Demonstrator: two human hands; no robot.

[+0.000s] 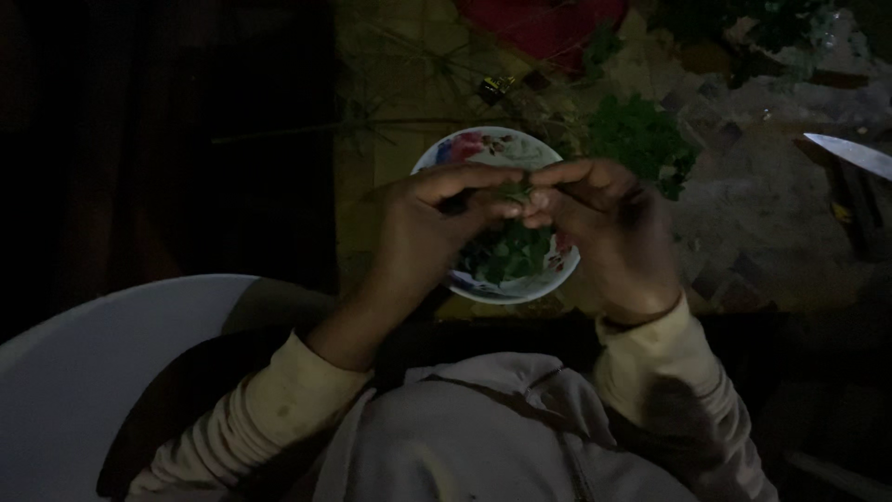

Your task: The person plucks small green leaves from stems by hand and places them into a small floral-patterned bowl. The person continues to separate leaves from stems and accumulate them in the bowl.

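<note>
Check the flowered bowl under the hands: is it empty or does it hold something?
Not empty. The flowered bowl holds a heap of green leaves on its near side; its far side shows bare white.

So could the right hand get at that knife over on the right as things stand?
Probably yes. The knife lies in the open with nothing in the way, but the right hand is pinching a sprig with the left hand over the bowl.
</note>
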